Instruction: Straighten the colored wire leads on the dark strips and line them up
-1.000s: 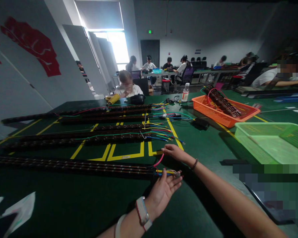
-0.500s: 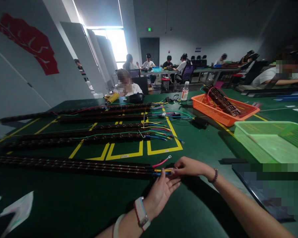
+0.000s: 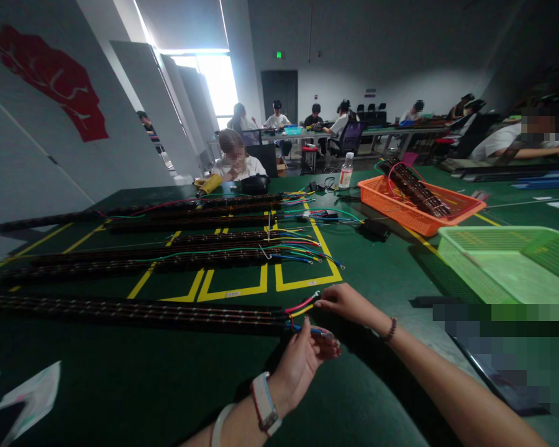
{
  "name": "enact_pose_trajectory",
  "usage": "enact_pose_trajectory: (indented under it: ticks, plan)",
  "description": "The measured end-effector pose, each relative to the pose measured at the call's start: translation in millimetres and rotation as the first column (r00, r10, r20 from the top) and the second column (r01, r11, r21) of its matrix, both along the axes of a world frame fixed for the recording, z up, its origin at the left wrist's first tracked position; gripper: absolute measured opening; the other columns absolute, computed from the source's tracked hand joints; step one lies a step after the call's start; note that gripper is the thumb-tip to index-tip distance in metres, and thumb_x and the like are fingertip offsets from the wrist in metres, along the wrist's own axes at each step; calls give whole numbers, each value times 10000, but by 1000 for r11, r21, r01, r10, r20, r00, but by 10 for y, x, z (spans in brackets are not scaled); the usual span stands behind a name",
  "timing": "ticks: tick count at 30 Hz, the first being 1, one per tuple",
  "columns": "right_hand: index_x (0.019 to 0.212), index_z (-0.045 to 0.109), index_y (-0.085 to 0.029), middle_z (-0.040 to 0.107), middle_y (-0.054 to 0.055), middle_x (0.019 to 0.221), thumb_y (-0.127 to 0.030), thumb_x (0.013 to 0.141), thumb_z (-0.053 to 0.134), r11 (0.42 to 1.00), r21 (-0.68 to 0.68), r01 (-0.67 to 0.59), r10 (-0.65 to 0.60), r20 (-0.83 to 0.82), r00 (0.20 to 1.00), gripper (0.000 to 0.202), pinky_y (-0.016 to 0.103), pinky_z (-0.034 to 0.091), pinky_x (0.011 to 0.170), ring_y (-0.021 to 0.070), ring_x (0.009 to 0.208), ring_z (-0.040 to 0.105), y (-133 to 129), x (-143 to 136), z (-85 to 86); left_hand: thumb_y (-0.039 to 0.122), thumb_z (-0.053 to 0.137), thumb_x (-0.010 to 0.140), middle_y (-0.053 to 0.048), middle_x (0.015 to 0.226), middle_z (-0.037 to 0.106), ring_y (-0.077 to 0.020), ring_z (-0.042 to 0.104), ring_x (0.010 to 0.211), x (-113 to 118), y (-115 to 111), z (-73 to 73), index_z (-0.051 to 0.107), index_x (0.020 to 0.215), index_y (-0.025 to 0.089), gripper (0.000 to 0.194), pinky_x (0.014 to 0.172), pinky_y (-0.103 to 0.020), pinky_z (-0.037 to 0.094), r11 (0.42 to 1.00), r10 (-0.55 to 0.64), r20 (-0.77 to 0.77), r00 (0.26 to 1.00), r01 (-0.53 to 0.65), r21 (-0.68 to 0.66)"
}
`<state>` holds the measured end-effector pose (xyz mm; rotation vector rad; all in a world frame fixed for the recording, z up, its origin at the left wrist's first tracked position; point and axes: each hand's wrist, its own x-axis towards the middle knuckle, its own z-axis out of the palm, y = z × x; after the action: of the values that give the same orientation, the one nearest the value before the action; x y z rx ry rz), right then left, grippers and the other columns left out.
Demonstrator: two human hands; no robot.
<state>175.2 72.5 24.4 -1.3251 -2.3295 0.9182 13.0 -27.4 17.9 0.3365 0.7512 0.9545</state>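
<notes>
Right hand (image 3: 342,302) pinches the yellow wire (image 3: 302,311) at the frame's lower centre; left hand (image 3: 298,366), just below, half-curls beneath the blue wire (image 3: 320,332), its grip unclear.

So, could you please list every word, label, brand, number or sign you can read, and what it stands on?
None is legible.
Green lit sign above the door: too small.
Wall sign beyond the door: too small.
Bottle label: too blurred.
Labels on yellow tape: too small.

The nearest wires (image 3: 302,305) are pink, yellow and blue, the table (image 3: 382,267) green with yellow stripes (image 3: 256,291).
</notes>
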Motion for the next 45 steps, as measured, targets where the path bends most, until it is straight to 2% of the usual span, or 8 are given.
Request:
enact_pose_trajectory:
  ticks: [7, 11, 15, 21, 28, 33, 37, 45]
  plan:
    - [699, 641, -132, 558, -4, 594, -490, 867, 519, 996, 81, 45, -45, 1, 999, 414, 223, 301, 509, 103, 534, 447, -44, -13, -1, 508, 489, 857, -58, 727, 630, -148, 586, 707, -21, -11, 48, 624, 795, 112, 422, 743, -295, 421, 1000, 6, -50, 999, -6, -15]
    - [673, 652, -131, 573, 15, 552, -592, 834, 509, 993, -106, 44, -34, 97, 995, 509, 223, 293, 467, 101, 480, 446, -79, 47, 40, 552, 479, 843, -45, 696, 603, -141, 557, 684, -50, -13, 32, 634, 842, 109, 470, 738, -297, 403, 998, -61, -101, 993, 60, -12]
    - [597, 646, -129, 577, 39, 498, -678, 822, 444, 961, -269, 65, -24, 152, 988, 626, 232, 349, 464, 106, 429, 482, -124, 93, 241, 559, 490, 836, -35, 711, 591, -131, 537, 677, -53, -12, -9, 622, 860, 120, 458, 733, -294, 396, 998, -58, -104, 993, 57, -14]
    - [656, 663, -139, 581, 17, 507, -589, 826, 512, 930, -357, -90, 140, 119, 983, 504, 203, 341, 433, 91, 419, 495, -333, 37, 494, 564, 522, 814, -21, 698, 568, -122, 508, 657, -30, -4, -55, 580, 828, 137, 430, 713, -289, 402, 1000, -29, -29, 999, 29, 1]
    - [618, 667, -147, 562, 9, 471, -435, 865, 506, 970, -228, -86, 135, 211, 968, 412, 200, 296, 424, 78, 394, 454, -416, -39, 430, 603, 519, 794, -39, 722, 581, -116, 504, 631, -34, 6, -93, 577, 856, 114, 496, 646, -266, 386, 998, -41, -36, 999, 42, 39]
    - [605, 665, -159, 571, 14, 504, -387, 850, 549, 1000, -27, 14, -6, 285, 958, 355, 223, 248, 438, 78, 420, 408, -367, -39, 440, 640, 448, 812, -30, 642, 585, -82, 420, 486, -23, -11, -76, 584, 960, 97, 579, 552, -244, 345, 983, -157, -119, 980, 167, 77]
    - [635, 678, -172, 570, 14, 515, -389, 852, 555, 999, -27, 36, -26, 325, 945, 332, 236, 250, 457, 84, 431, 398, -335, -55, 430, 614, 500, 799, -35, 651, 603, -75, 422, 456, -13, -29, -67, 571, 943, 110, 529, 549, -245, 359, 972, -203, -153, 967, 219, 89]
    - [656, 678, -176, 614, 76, 618, -440, 865, 538, 984, 180, 3, -93, 496, 864, 364, 260, 290, 484, 172, 533, 541, -379, -90, 271, 554, 510, 821, -62, 653, 615, -67, 418, 456, -14, -22, -84, 586, 879, 97, 467, 534, -229, 341, 969, -206, -150, 967, 224, 109]
